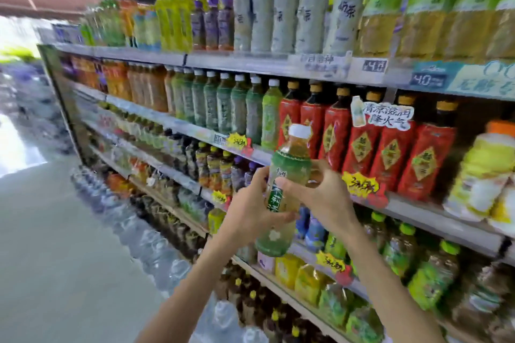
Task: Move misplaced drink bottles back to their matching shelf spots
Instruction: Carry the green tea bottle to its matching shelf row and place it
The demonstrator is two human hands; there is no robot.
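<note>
I hold a green-labelled tea bottle [284,192] with a white cap, upright and slightly tilted, in front of the shelves. My left hand [250,209] grips its lower left side. My right hand [320,198] wraps its right side at mid height. Directly behind it stands a row of red-labelled bottles [362,147] with yellow caps. To their left on the same shelf is a row of green-labelled bottles [223,106] with white caps that look like the one I hold.
A long drinks shelving unit [278,67] runs from far left to near right, with several tiers full of bottles. Pale tall bottles [284,8] fill the top tier. Water bottles [156,245] line the floor level. The grey aisle floor [55,259] lies to the left.
</note>
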